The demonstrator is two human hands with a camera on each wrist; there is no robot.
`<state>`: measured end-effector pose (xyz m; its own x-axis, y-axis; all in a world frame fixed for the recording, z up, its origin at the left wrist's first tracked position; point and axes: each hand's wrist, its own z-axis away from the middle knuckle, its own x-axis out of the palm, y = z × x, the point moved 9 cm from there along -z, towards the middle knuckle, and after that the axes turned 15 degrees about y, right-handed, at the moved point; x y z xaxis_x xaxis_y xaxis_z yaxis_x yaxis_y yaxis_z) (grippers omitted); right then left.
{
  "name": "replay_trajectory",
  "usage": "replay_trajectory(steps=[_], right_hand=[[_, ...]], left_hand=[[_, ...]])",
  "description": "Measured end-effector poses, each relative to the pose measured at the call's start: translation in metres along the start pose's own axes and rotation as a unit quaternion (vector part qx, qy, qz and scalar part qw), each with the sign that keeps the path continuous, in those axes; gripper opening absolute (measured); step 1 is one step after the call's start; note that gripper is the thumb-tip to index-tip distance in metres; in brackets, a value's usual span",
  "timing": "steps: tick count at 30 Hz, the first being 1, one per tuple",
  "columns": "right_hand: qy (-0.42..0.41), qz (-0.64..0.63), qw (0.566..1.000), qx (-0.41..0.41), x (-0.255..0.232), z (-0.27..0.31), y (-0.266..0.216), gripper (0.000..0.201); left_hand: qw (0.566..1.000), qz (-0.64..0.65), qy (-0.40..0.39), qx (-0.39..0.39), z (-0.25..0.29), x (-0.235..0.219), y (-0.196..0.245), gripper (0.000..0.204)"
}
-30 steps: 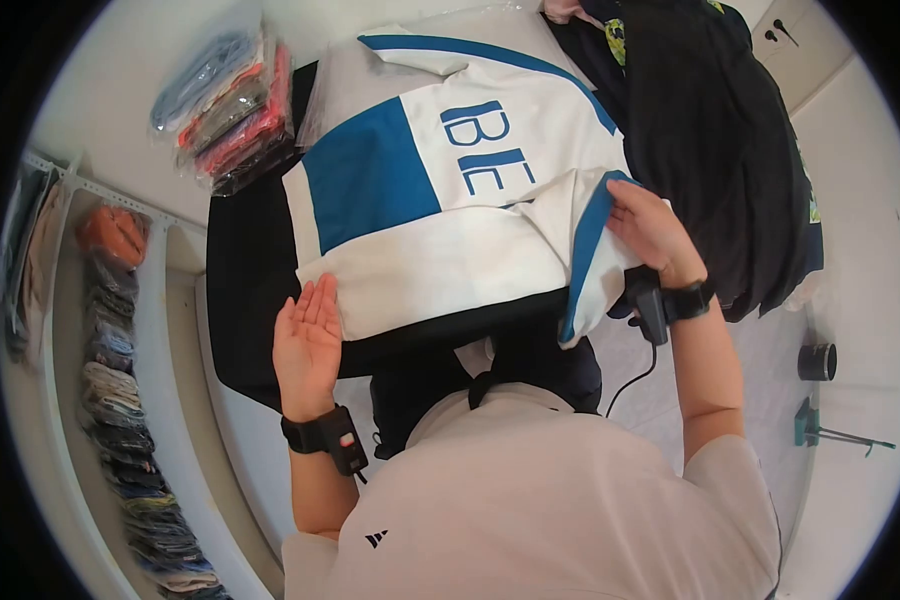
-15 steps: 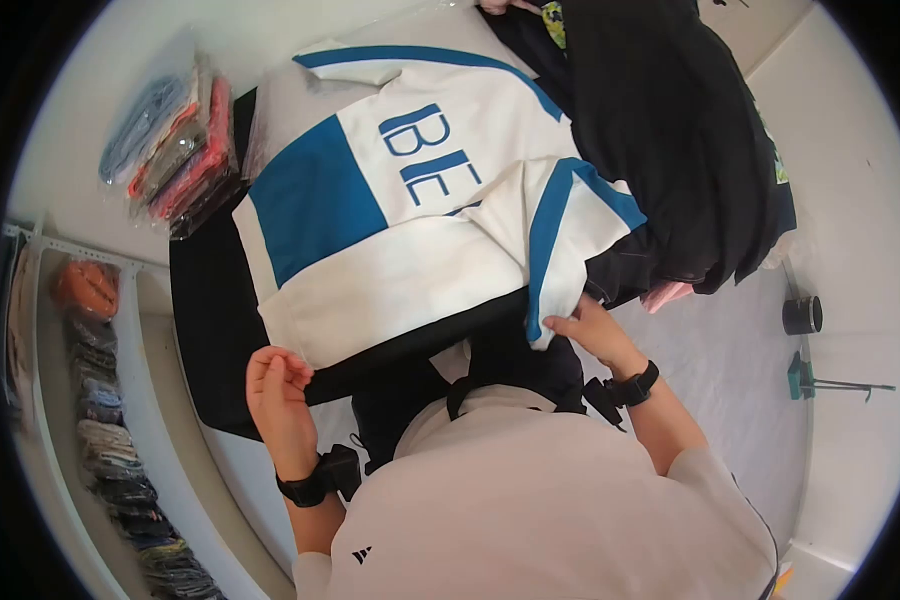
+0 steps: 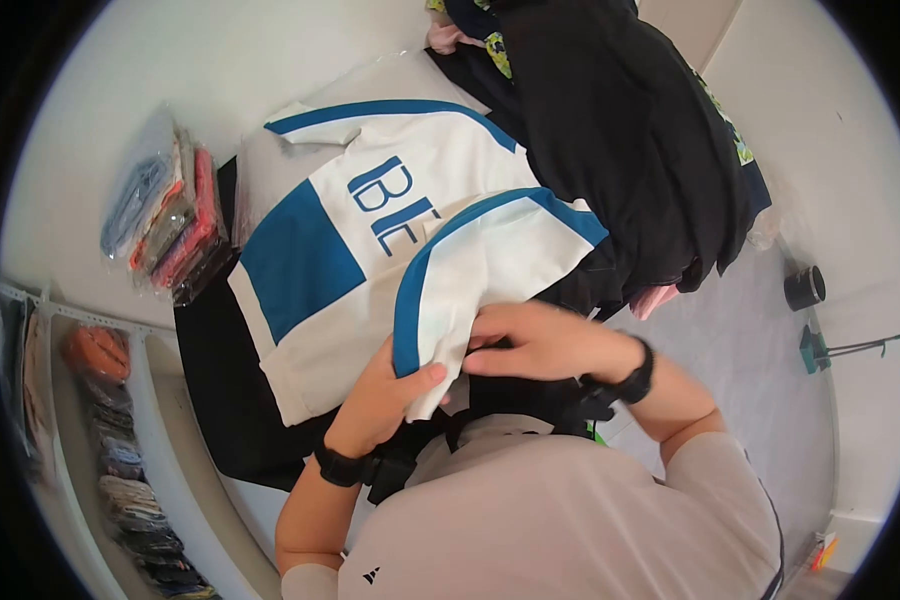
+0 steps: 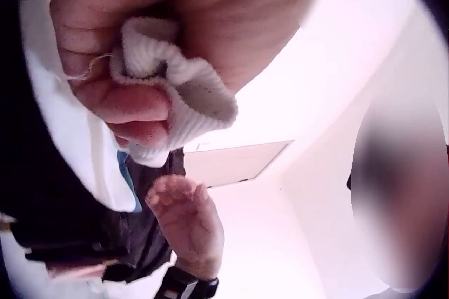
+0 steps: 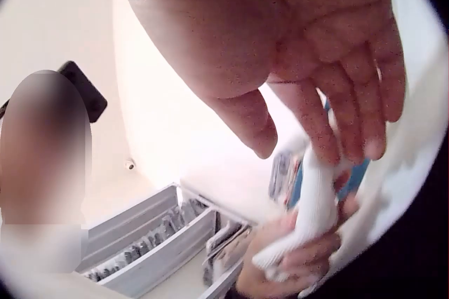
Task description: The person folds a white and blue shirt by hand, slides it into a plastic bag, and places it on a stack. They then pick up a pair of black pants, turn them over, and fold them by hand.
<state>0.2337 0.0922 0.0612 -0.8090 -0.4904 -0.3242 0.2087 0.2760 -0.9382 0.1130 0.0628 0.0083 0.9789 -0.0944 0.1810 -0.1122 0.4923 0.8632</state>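
A white and blue sweater [image 3: 305, 262] with large blue letters lies spread on a black-covered table [image 3: 215, 430]. Its near sleeve [image 3: 500, 250], with a blue stripe, is folded across the body towards the lower hem. My left hand [image 3: 375, 400] grips the sleeve's end, thumb on top; the white ribbed cuff [image 4: 186, 82] sticks out bunched between its fingers in the left wrist view. Beside the sleeve is my right hand [image 3: 545, 345], its fingers extended and slightly bent. In the right wrist view these fingers [image 5: 361, 103] hang just above the held cuff, pinching nothing.
Plastic-bagged folded clothes [image 3: 165, 220] are stacked at the table's back left. Dark garments [image 3: 610, 130] are heaped on the right. A shelf [image 3: 160, 430] of packed clothes runs along the left, and a black cup-like container [image 3: 804, 288] is by the right wall.
The near sleeve has swung leftward over the sweater's body. My left hand has left the hem corner and taken the cuff; my right hand has let go of the sleeve's edge and moved left.
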Motion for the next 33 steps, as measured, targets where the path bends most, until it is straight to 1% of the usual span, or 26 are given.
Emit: replay_trajectory(steps=[1,2,4,5,6,7,8,9,10,11,12,13,14,15,17,18,20,21,24,26,28,29,30,31,32,33], right_hand=[[0.042,0.034,0.998,0.011,-0.029,0.003,0.001,0.024],[0.082,0.068,0.994,0.024,-0.061,0.007,0.007,0.021],[0.273,0.111,0.956,0.012,-0.138,0.015,0.024,0.019],[0.314,0.130,0.939,0.049,-0.166,0.020,0.041,0.019],[0.353,0.150,0.919,0.086,-0.189,0.025,0.057,0.018],[0.355,0.152,0.918,0.086,-0.199,0.026,0.075,0.018],[0.339,0.061,0.935,0.083,-0.200,0.024,0.097,0.018],[0.319,-0.030,0.944,0.078,-0.199,0.022,0.109,0.018],[0.320,-0.030,0.944,0.078,-0.201,0.024,0.111,0.018],[0.281,0.036,0.957,0.070,-0.196,0.024,0.111,0.017],[0.239,0.102,0.964,0.063,-0.189,0.023,0.110,0.016],[0.214,0.111,0.969,0.051,-0.184,0.023,0.104,0.012],[0.214,0.108,0.969,0.052,-0.183,0.023,0.103,0.012],[0.218,0.128,0.965,0.064,-0.184,0.024,0.105,0.012],[0.221,0.147,0.961,0.079,-0.183,0.026,0.110,0.012],[0.229,0.143,0.960,0.071,-0.183,0.026,0.111,0.014],[0.236,0.140,0.959,0.064,-0.185,0.026,0.112,0.016],[0.236,0.156,0.957,0.061,-0.186,0.026,0.112,0.017],[0.235,0.185,0.952,0.067,-0.188,0.025,0.113,0.021],[0.230,0.197,0.950,0.076,-0.183,0.024,0.106,0.022],[0.223,0.234,0.936,0.140,-0.182,0.023,0.104,0.024],[0.219,0.234,0.937,0.139,-0.179,0.021,0.108,0.024],[0.233,0.257,0.932,0.104,-0.181,0.020,0.109,0.024],[0.246,0.278,0.926,0.070,-0.181,0.021,0.107,0.025],[0.238,0.274,0.929,0.068,-0.180,0.022,0.110,0.025],[0.241,0.262,0.933,0.046,-0.180,0.022,0.109,0.025]], left_hand=[[0.998,-0.041,0.054,0.003,0.001,-0.011,0.007,0.057],[0.998,-0.045,0.051,0.003,0.000,-0.017,0.009,0.057],[0.963,-0.187,0.106,0.161,0.002,-0.040,0.038,0.049],[0.937,-0.251,0.132,0.203,0.005,-0.044,0.054,0.048],[0.921,-0.271,0.161,0.229,0.007,-0.051,0.065,0.045],[0.900,-0.290,0.176,0.274,0.006,-0.059,0.075,0.041],[0.875,-0.309,0.191,0.319,0.006,-0.066,0.085,0.038],[0.875,-0.309,0.189,0.321,0.005,-0.068,0.093,0.038],[0.856,-0.339,0.223,0.319,0.009,-0.072,0.106,0.036],[0.835,-0.369,0.258,0.315,0.014,-0.078,0.116,0.035],[0.836,-0.370,0.257,0.314,0.015,-0.082,0.120,0.035],[0.782,-0.405,0.306,0.361,0.024,-0.089,0.134,0.035],[0.722,-0.438,0.353,0.405,0.034,-0.095,0.145,0.037],[0.721,-0.440,0.351,0.403,0.033,-0.099,0.146,0.037],[0.533,-0.535,0.346,0.556,0.056,-0.079,0.159,0.039],[0.534,-0.536,0.345,0.556,0.053,-0.089,0.154,0.039],[0.627,-0.596,0.265,0.426,0.021,-0.116,0.114,0.038],[0.691,-0.561,0.252,0.379,0.017,-0.117,0.102,0.039],[0.669,-0.605,0.234,0.362,0.015,-0.119,0.078,0.042],[0.669,-0.595,0.242,0.374,0.019,-0.115,0.081,0.041],[0.669,-0.582,0.256,0.384,0.021,-0.116,0.086,0.041],[0.657,-0.578,0.267,0.404,0.023,-0.118,0.091,0.039],[0.644,-0.574,0.278,0.424,0.024,-0.119,0.097,0.037],[0.616,-0.569,0.279,0.469,0.031,-0.112,0.106,0.034],[0.616,-0.572,0.285,0.461,0.028,-0.112,0.111,0.034],[0.607,-0.546,0.305,0.490,0.033,-0.112,0.121,0.033]])
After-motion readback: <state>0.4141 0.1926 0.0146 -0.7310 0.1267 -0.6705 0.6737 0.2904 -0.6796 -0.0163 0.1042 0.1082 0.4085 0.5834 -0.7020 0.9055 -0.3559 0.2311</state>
